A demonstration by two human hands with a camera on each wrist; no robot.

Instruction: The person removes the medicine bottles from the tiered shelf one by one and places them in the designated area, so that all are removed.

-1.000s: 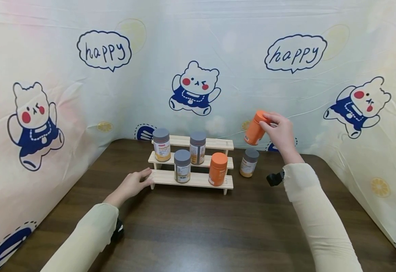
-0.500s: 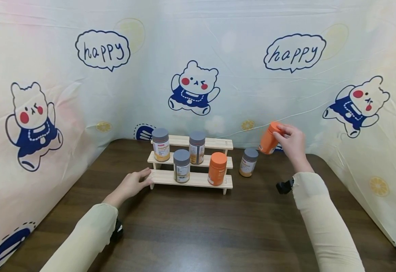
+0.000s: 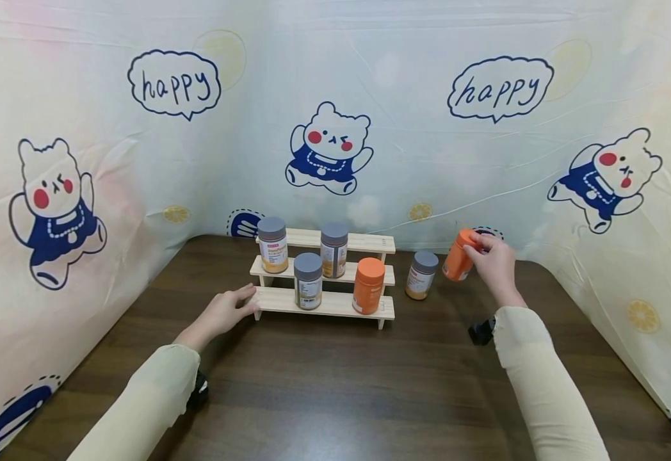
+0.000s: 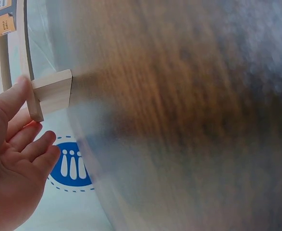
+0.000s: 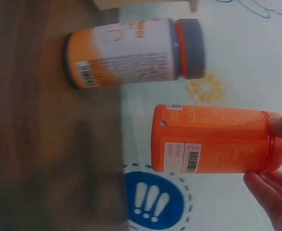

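In the head view my right hand (image 3: 493, 266) pinches an orange bottle (image 3: 458, 256) by its cap. The bottle hangs slightly tilted above the table, to the right of a grey-capped bottle (image 3: 420, 275) standing there; the right wrist view shows a gap under the orange bottle (image 5: 208, 139). My left hand (image 3: 223, 315) grips the left end of the lowest step of a three-tier wooden rack (image 3: 335, 310), thumb and fingers on either side of the board (image 4: 35, 103) in the left wrist view. On that step stand a grey-capped bottle (image 3: 308, 282) and an orange bottle (image 3: 369, 286).
Two more grey-capped bottles stand on the middle step, one at the left (image 3: 273, 245) and one nearer the centre (image 3: 333, 251). The brown table (image 3: 335, 384) extends in front of the rack. A printed cloth (image 3: 416, 160) rises behind and at both sides.
My right hand has carried the orange bottle rightward past the standing grey-capped bottle and then down toward the table. The left hand and the rack hold their place.
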